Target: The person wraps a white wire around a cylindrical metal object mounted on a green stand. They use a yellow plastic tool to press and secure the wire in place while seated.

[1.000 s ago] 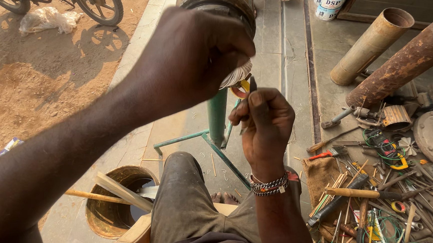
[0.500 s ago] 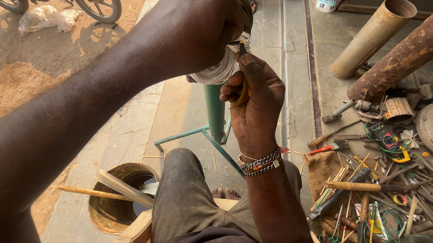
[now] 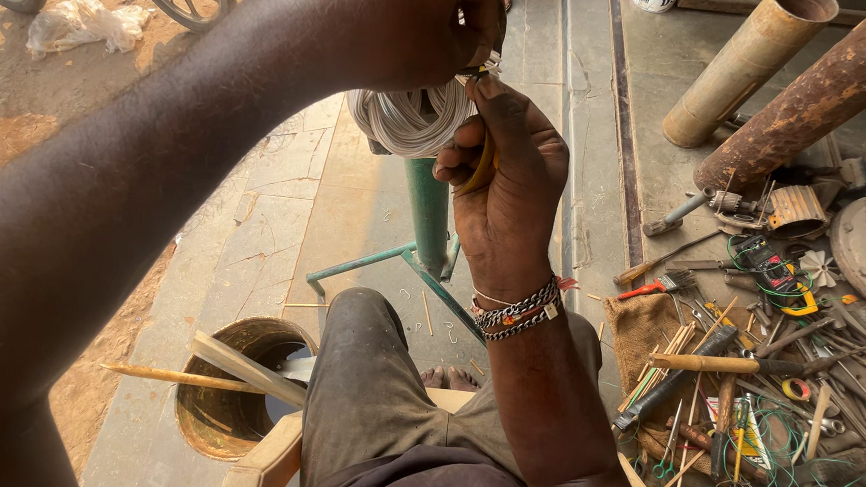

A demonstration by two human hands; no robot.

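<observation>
Left hand [image 3: 416,22] clamped on wire coil [image 3: 405,121], 12 o'clock above green stand [image 3: 427,213] | right hand [image 3: 502,178] closed on yellow tool [image 3: 480,166] | hands touching | steady coil, work tool gently.

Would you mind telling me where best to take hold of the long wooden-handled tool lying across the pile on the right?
Grip the wooden-handled tool on its pale handle, from above. It lies flat on top of the clutter with the handle's left end exposed, while the dark metal end runs among other tools.
</observation>
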